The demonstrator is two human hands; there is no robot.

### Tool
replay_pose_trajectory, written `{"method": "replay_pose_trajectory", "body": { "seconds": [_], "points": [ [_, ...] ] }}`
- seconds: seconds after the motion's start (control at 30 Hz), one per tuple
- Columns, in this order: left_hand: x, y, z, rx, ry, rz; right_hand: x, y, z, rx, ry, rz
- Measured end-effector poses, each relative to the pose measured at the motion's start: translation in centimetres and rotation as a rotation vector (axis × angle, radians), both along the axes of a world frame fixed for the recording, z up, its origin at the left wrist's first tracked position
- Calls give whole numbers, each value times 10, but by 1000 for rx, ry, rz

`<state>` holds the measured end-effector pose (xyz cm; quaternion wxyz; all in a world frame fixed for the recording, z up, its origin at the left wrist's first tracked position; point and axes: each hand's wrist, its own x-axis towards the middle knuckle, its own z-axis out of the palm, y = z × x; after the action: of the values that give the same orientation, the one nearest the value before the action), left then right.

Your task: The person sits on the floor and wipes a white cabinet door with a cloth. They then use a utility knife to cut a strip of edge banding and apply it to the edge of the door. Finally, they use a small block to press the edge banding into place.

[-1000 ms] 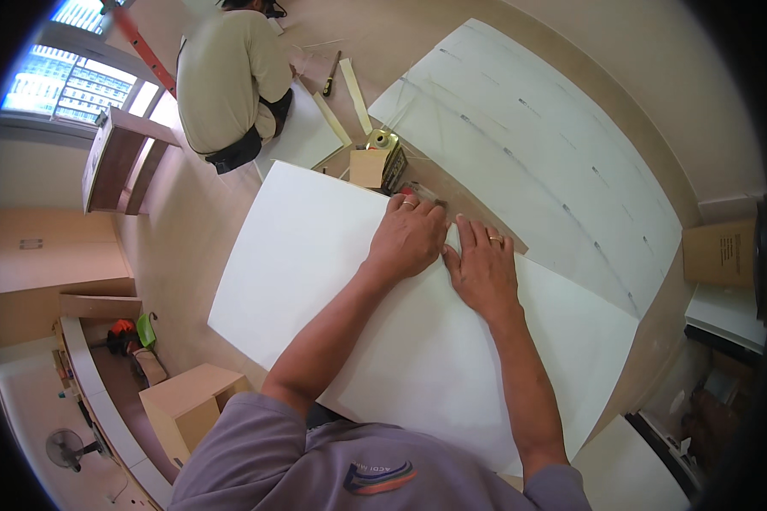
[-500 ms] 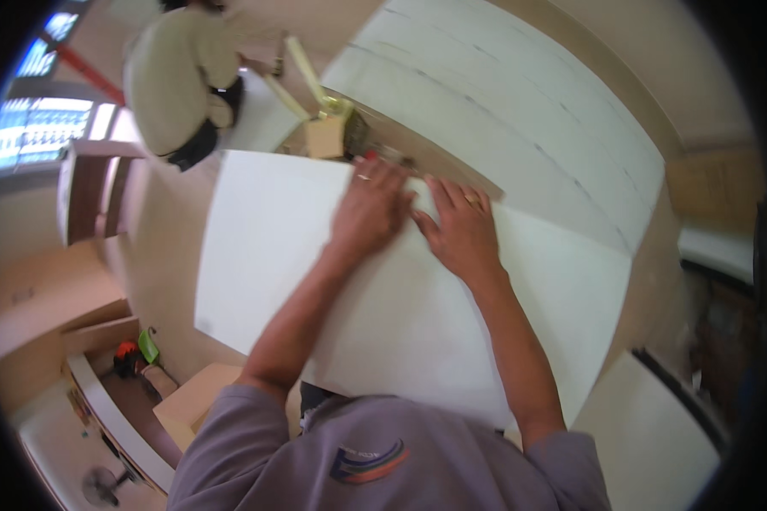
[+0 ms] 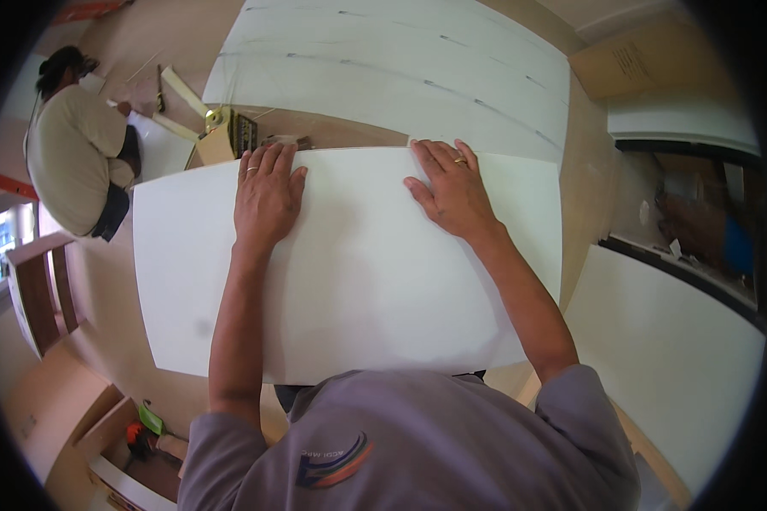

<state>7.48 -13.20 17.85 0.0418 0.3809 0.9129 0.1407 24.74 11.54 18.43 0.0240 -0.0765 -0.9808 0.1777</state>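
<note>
A large white panel lies in front of me, its near edge close to my body. Toward its far left edge, my left hand rests flat with the fingers stretched out. My right hand lies on the panel farther right, fingers spread, their tips at the far edge. Neither hand grips anything. Just past the left fingertips stands a cardboard piece beside a dark box with a roll of tape near it.
Beyond the panel lies a large marbled white sheet. At the far left a person crouches by a white board. Lower left, an open cardboard box holds an orange-and-black tool. Another white panel is at right.
My hands have moved apart along the far edge, the left one going left. The view has turned, so the panel now sits squarer to me.
</note>
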Motion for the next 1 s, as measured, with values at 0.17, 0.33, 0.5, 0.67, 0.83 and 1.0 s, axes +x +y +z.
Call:
{"method": "replay_pose_trajectory", "body": {
  "seconds": [0.17, 0.33, 0.5, 0.67, 0.83, 1.0],
  "points": [
    [5, 11, 6, -19, -1, -50, 23, 6, -2, 72, -13, -35],
    [3, 4, 2, 11, 6, -41, 55, 51, -2, 149, -31, -101],
    [-2, 8, -5, 8, 86, -103, 93, 92, -4, 262, -82, -219],
    [-1, 11, 0, 36, 58, -109, 111, 110, 1, 294, -32, -267],
    [-6, 16, -1, -36, 75, -107, 98, 106, -12, 182, 108, -311],
    [16, 67, -22, -7, -56, -251, 72, 97, -14, 46, 132, -212]
  ]
}}
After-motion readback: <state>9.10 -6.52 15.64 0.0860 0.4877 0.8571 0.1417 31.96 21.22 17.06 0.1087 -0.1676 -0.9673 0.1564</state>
